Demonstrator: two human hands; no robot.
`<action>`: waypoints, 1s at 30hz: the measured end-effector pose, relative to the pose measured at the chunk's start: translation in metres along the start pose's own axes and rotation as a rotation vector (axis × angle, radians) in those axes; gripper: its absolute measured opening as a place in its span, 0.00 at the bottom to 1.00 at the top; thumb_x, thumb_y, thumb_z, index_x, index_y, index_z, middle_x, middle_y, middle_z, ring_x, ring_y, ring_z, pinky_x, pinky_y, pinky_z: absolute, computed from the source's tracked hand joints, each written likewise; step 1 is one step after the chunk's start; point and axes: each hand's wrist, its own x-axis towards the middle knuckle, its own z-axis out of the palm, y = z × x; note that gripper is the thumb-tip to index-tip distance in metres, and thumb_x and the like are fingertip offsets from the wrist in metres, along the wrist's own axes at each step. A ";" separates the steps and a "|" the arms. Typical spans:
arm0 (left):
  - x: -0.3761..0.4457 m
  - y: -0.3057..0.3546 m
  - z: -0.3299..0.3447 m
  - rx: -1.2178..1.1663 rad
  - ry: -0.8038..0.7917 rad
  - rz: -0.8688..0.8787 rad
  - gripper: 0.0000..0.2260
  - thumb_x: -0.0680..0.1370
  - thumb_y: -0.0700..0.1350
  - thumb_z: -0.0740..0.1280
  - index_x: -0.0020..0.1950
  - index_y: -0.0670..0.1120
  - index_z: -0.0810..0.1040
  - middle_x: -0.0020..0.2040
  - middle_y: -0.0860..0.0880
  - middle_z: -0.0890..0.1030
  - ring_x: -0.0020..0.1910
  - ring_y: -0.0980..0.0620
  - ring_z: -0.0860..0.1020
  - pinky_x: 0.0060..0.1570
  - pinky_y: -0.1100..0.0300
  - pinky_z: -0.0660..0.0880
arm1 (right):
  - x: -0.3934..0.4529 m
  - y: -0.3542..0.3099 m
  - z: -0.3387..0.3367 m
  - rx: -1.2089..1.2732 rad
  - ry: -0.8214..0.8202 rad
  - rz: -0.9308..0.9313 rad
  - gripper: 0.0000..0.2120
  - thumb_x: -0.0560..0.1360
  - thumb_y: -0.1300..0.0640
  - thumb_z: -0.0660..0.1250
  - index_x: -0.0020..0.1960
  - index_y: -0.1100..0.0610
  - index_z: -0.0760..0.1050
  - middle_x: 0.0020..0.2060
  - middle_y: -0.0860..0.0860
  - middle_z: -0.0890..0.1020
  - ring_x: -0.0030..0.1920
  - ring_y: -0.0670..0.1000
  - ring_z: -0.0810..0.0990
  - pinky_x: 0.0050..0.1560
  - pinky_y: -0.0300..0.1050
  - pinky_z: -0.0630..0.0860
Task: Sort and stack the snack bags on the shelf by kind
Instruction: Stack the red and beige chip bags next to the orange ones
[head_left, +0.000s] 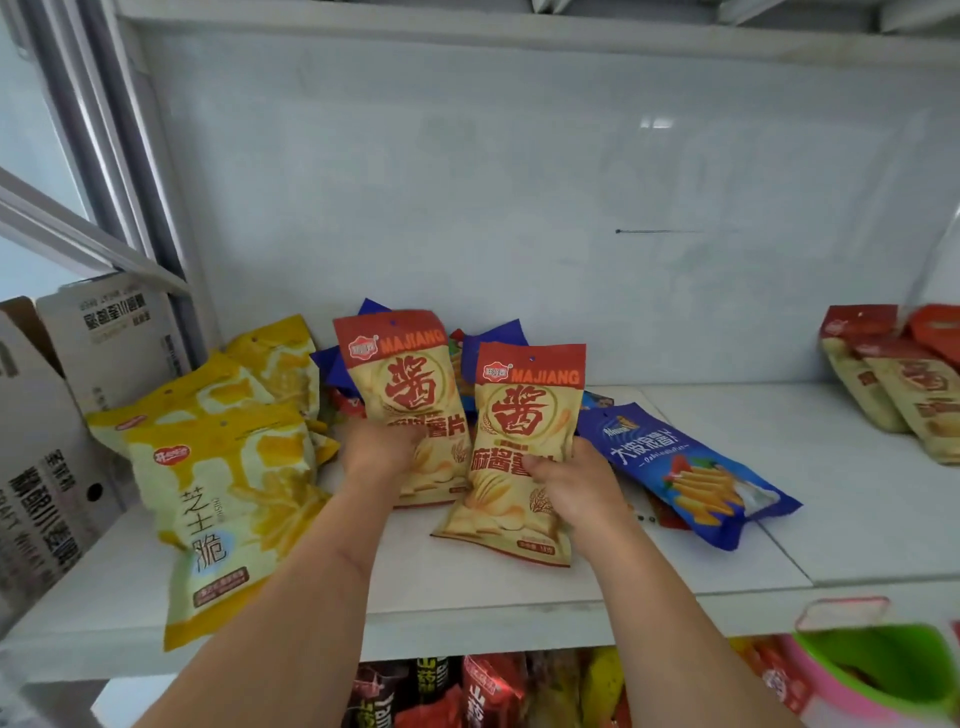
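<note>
My left hand (375, 451) grips the lower part of a red-and-cream Majiang chip bag (405, 384), held upright above the white shelf (519, 582). My right hand (566, 486) grips a second bag of the same kind (524, 415), just right of the first and a little nearer. Behind them lies a heap of blue bags (493, 340). One blue bag (685, 473) lies flat to the right of my right hand. Several yellow bags (228, 483) are stacked at the left. At the far right stands a group of red-and-cream bags (893, 384).
Cardboard boxes (57, 441) stand against the shelf's left end. The shelf's white back wall (519, 182) rises behind the bags. Below the shelf edge, more snack packs (467, 691) fill the lower level, and a green-and-pink container (878, 670) sits at the lower right.
</note>
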 end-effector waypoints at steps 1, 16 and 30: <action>-0.001 0.005 0.002 -0.039 -0.035 0.007 0.19 0.70 0.42 0.79 0.56 0.42 0.75 0.57 0.41 0.81 0.56 0.39 0.80 0.59 0.45 0.78 | -0.001 0.000 -0.007 -0.001 0.012 -0.005 0.08 0.76 0.58 0.72 0.47 0.47 0.75 0.48 0.47 0.84 0.51 0.52 0.84 0.57 0.57 0.80; -0.104 0.078 0.162 -0.321 -0.461 0.067 0.08 0.76 0.43 0.73 0.54 0.45 0.81 0.51 0.43 0.85 0.49 0.40 0.84 0.53 0.42 0.81 | -0.023 0.000 -0.211 0.110 0.223 -0.070 0.09 0.76 0.57 0.72 0.55 0.55 0.78 0.49 0.51 0.86 0.46 0.53 0.86 0.47 0.50 0.84; -0.265 0.096 0.408 -0.306 -0.602 -0.052 0.12 0.72 0.37 0.75 0.54 0.38 0.80 0.48 0.40 0.86 0.44 0.39 0.85 0.47 0.38 0.82 | -0.006 0.059 -0.481 0.137 0.386 0.004 0.07 0.76 0.59 0.73 0.53 0.56 0.79 0.47 0.54 0.87 0.45 0.57 0.87 0.51 0.59 0.83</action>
